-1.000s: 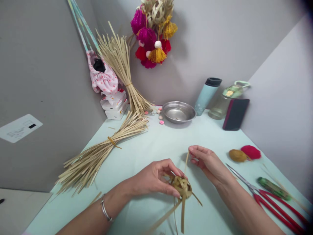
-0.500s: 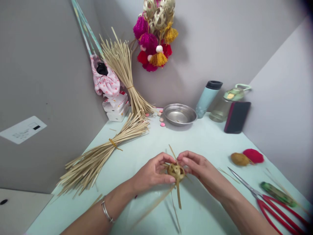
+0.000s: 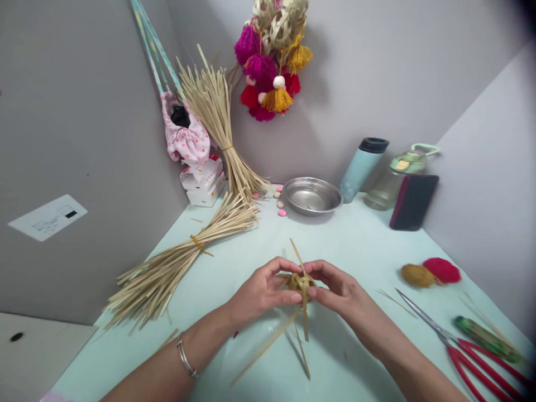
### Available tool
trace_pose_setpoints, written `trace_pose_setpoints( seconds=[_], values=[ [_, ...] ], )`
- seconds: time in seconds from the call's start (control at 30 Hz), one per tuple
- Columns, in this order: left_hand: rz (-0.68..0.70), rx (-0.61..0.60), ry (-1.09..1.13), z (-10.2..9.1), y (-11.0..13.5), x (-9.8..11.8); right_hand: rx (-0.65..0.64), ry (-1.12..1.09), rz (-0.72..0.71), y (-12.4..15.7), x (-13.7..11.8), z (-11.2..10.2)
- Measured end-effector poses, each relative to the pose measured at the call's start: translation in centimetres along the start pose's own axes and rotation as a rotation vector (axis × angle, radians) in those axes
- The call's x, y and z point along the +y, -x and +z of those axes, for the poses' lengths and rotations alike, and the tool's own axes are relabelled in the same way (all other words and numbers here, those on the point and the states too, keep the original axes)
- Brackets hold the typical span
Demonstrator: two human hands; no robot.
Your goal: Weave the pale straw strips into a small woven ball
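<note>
A small ball woven from straw strips (image 3: pixel 300 282) is held between both hands, with loose strip ends sticking out above and below it. My left hand (image 3: pixel 268 287) grips its left side, thumb low in front and fingertips at the top. From the right, my right hand (image 3: pixel 335 285) closes on it, the thumb pressed to the front and the fingers behind the upper edge. Parts of the ball are hidden by the fingers. One long strip (image 3: pixel 268 350) slants down to the left beneath it.
Two tied straw bundles (image 3: pixel 184 259) lie and lean at the left. A steel bowl (image 3: pixel 313 196), a blue tumbler (image 3: pixel 363 170), a bottle (image 3: pixel 383 187) and a phone (image 3: pixel 414 202) stand behind. Yarn balls (image 3: pixel 441 270), red-handled scissors (image 3: pixel 450 335) and a green cutter (image 3: pixel 486 336) lie right.
My right thumb has come down onto the front of the ball, where it was higher before. The ball has turned slightly. The whole view has shifted a little.
</note>
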State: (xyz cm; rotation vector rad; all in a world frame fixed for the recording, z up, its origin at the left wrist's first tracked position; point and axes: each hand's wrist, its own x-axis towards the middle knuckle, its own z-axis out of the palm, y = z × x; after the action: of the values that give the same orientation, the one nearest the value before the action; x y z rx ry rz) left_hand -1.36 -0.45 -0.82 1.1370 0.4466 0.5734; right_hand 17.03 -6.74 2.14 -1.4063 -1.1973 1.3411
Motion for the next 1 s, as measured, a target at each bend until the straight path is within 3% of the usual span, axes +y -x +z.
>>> trace_pose_setpoints(
  seconds=[0.53, 1.0],
  values=[
    [-0.050, 0.126, 0.024, 0.3, -0.2, 0.0, 0.001, -0.186, 0.023, -0.4, 1.1, 0.6],
    [-0.113, 0.019, 0.102, 0.3, -0.2, -0.4, -0.048, -0.467, 0.203, -0.8, 1.6, 0.2]
  ],
)
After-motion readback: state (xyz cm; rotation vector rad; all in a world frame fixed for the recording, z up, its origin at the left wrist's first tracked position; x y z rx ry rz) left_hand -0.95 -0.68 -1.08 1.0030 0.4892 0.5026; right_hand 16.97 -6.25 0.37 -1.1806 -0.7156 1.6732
